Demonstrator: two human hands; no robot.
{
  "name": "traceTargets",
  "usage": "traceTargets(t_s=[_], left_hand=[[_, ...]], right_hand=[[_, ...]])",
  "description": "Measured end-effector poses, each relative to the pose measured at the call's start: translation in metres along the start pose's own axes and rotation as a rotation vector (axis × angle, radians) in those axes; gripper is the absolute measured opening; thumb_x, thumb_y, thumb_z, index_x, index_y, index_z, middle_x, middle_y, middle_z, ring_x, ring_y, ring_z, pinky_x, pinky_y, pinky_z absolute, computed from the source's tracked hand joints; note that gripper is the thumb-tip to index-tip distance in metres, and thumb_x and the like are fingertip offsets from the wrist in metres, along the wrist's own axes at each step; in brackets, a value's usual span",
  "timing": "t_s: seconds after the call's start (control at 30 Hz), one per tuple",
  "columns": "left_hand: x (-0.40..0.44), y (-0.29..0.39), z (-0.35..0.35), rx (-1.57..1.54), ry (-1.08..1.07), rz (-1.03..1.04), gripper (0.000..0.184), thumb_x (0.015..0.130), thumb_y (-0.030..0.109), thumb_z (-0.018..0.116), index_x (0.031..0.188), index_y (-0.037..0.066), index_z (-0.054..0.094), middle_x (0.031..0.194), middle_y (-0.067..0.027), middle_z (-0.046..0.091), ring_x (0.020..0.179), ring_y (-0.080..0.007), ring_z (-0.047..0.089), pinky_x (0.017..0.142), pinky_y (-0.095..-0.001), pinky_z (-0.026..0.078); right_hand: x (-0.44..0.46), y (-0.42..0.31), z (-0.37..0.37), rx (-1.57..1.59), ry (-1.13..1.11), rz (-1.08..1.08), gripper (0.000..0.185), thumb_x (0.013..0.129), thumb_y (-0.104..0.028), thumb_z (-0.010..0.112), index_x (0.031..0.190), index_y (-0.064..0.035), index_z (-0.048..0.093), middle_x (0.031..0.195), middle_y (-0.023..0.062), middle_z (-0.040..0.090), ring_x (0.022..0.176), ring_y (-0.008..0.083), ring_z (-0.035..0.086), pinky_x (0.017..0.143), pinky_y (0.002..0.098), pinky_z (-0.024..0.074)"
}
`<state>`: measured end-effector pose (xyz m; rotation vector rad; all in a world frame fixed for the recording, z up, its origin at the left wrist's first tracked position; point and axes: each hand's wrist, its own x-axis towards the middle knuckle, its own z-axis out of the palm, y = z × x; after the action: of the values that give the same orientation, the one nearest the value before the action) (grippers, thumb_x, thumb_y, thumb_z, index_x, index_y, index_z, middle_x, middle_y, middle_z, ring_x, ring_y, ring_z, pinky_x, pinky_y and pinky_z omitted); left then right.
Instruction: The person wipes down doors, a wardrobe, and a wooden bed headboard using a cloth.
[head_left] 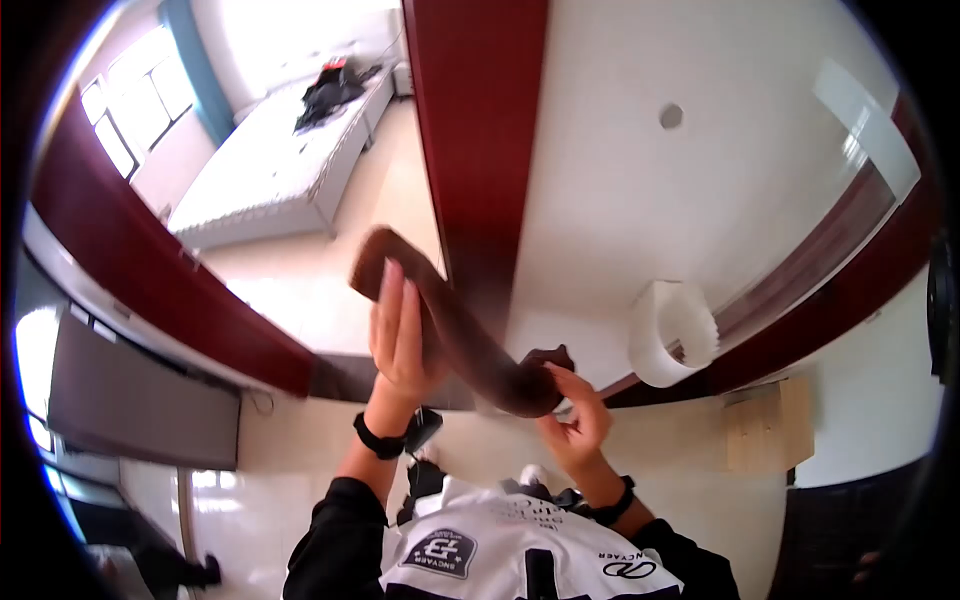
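Note:
A long, dark brown, curved thing (462, 335) is held up in front of me in the head view. Its upper left end is wide, and its lower right end bends into a rounded lump; its kind I cannot tell. My left hand (402, 345) grips it near the upper left end, with the fingers straight along its side and the thumb hidden behind. At the lower right end, my right hand (578, 418) is closed on it between thumb and fingers. Both wrists wear black bands.
A doorway with dark red frames (475, 130) opens ahead onto a bed (265, 165) with dark clothes (332, 95) on it. To the right stand a white bin (668, 345) and a cardboard box (768, 428). A grey-brown panel (145, 390) stands at left.

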<state>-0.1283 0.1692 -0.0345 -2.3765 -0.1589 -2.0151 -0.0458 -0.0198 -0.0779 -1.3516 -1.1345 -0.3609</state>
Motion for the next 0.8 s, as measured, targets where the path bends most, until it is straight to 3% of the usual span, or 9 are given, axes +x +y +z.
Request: traceTargets(t_s=[0.1, 0.17, 0.23, 0.27, 0.3, 0.5, 0.6, 0.7, 0.8], left_hand=[[0.08, -0.036, 0.014, -0.104, 0.205, 0.015, 0.058, 0.08, 0.016, 0.057, 0.128, -0.011, 0.036, 0.134, -0.03, 0.036, 0.124, -0.0406, 0.039, 0.102, -0.0428, 0.03], [0.107, -0.059, 0.037, -0.666, 0.165, -0.113, 0.061, 0.084, 0.019, 0.048, 0.134, -0.009, 0.028, 0.14, -0.0253, 0.029, 0.131, -0.0358, 0.028, 0.107, -0.0411, 0.02], [0.105, -0.074, 0.065, -0.997, -0.07, -0.207, 0.064, 0.085, 0.024, 0.044, 0.137, -0.007, 0.024, 0.142, -0.0222, 0.027, 0.134, -0.0326, 0.022, 0.109, -0.0395, 0.017], [0.095, -0.106, 0.073, -1.183, -0.592, -0.341, 0.085, 0.081, 0.049, 0.055, 0.139, -0.003, 0.021, 0.144, -0.0178, 0.024, 0.134, -0.0282, 0.022, 0.109, -0.0364, 0.018], [0.084, -0.085, 0.082, -0.806, -0.363, -0.029, 0.065, 0.089, 0.031, 0.039, 0.139, -0.006, 0.018, 0.145, -0.0254, 0.014, 0.135, -0.0371, 0.015, 0.11, -0.0404, 0.013], [-0.009, -0.059, 0.116, -0.92, -0.479, -0.631, 0.094, 0.079, 0.041, 0.056, 0.14, -0.004, 0.002, 0.148, -0.022, 0.003, 0.137, -0.0362, 0.003, 0.111, -0.0399, 0.011], [0.003, -0.061, 0.104, -1.098, -0.347, -0.512, 0.064, 0.09, 0.028, 0.046, 0.144, 0.014, 0.014, 0.147, -0.0154, 0.009, 0.135, -0.0328, 0.014, 0.109, -0.0403, 0.017], [0.044, -0.087, 0.108, -1.052, -0.358, -0.084, 0.081, 0.083, 0.034, 0.05, 0.139, -0.009, 0.01, 0.145, -0.0278, 0.008, 0.135, -0.0414, 0.011, 0.109, -0.0458, 0.012], [0.127, -0.087, 0.112, -1.138, -0.132, 0.198, 0.077, 0.083, 0.042, 0.045, 0.138, -0.007, 0.021, 0.145, -0.027, 0.014, 0.133, -0.0415, 0.018, 0.109, -0.0463, 0.011]], right_hand=[[0.048, -0.016, 0.021, -0.077, 0.124, -0.26, 0.055, 0.069, -0.003, 0.073, 0.116, 0.006, 0.047, 0.12, 0.0307, 0.049, 0.107, 0.0404, 0.055, 0.086, 0.0386, 0.0483], [0.085, -0.03, 0.049, -0.353, 0.196, -0.28, 0.059, 0.074, -0.011, 0.068, 0.124, 0.0066, 0.041, 0.129, 0.0336, 0.038, 0.115, 0.0442, 0.045, 0.094, 0.0455, 0.0402], [0.106, -0.017, 0.085, -0.536, 0.157, -0.177, 0.065, 0.079, -0.019, 0.062, 0.131, 0.0075, 0.033, 0.135, 0.0341, 0.029, 0.118, 0.047, 0.038, 0.097, 0.0513, 0.0301], [0.107, 0.0, 0.106, -0.719, 0.248, -0.212, 0.071, 0.08, -0.024, 0.061, 0.134, 0.0079, 0.028, 0.138, 0.0338, 0.024, 0.117, 0.0495, 0.035, 0.096, 0.0532, 0.0267], [0.103, 0.007, 0.114, -0.862, 0.214, -0.276, 0.076, 0.083, -0.017, 0.056, 0.138, 0.0083, 0.011, 0.141, 0.0365, 0.002, 0.131, 0.0514, 0.011, 0.105, 0.0533, 0.016], [0.035, 0.044, 0.138, -1.001, 0.224, -0.196, 0.088, 0.079, -0.018, 0.059, 0.14, 0.0053, 0.0, 0.14, 0.0395, -0.002, 0.13, 0.0534, 0.007, 0.103, 0.0577, 0.0126], [0.018, 0.049, 0.142, -1.046, 0.219, -0.218, 0.089, 0.078, -0.019, 0.059, 0.139, 0.0064, 0.0, 0.14, 0.0383, -0.001, 0.13, 0.0524, 0.008, 0.104, 0.0569, 0.0105], [0.063, 0.006, 0.134, -0.877, 0.252, -0.128, 0.087, 0.079, -0.018, 0.057, 0.139, 0.0084, 0.0, 0.143, 0.0345, 0.0, 0.133, 0.0477, 0.007, 0.106, 0.0537, 0.0093], [0.103, -0.028, 0.117, -0.725, 0.297, -0.101, 0.084, 0.077, -0.021, 0.058, 0.137, 0.0115, 0.008, 0.14, 0.039, 0.002, 0.131, 0.0515, 0.011, 0.105, 0.055, 0.0142]])
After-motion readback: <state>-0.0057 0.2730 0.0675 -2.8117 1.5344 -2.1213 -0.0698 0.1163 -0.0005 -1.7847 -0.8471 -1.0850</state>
